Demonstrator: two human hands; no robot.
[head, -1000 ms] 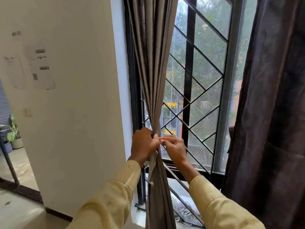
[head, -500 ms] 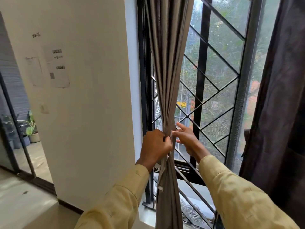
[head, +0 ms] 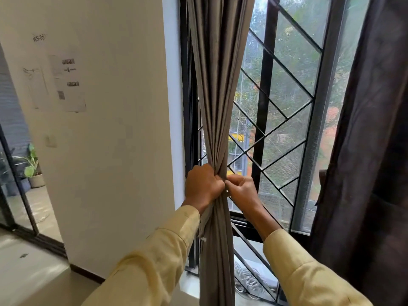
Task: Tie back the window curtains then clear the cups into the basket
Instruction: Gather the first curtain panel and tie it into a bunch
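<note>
A grey-brown curtain (head: 218, 89) hangs gathered into a tight bunch at the left side of the window. My left hand (head: 202, 186) is clenched around the bunch at its narrowest point. My right hand (head: 241, 191) is closed right beside it, pinching a thin strip of the tie-back (head: 225, 194) against the curtain. A loose end of the tie-back hangs down below my left wrist. A second, dark brown curtain (head: 371, 151) hangs loose at the right. No cups or basket are in view.
A black diamond-pattern window grille (head: 278, 120) stands behind the curtain. A white wall (head: 110, 151) with taped papers fills the left. A glass door (head: 13, 195) and a potted plant (head: 33, 168) lie at the far left. The window sill runs below.
My right hand, open with spread fingers half a second ago, has closed on the tie-back next to my left hand. My left hand has kept its grip on the bunch.
</note>
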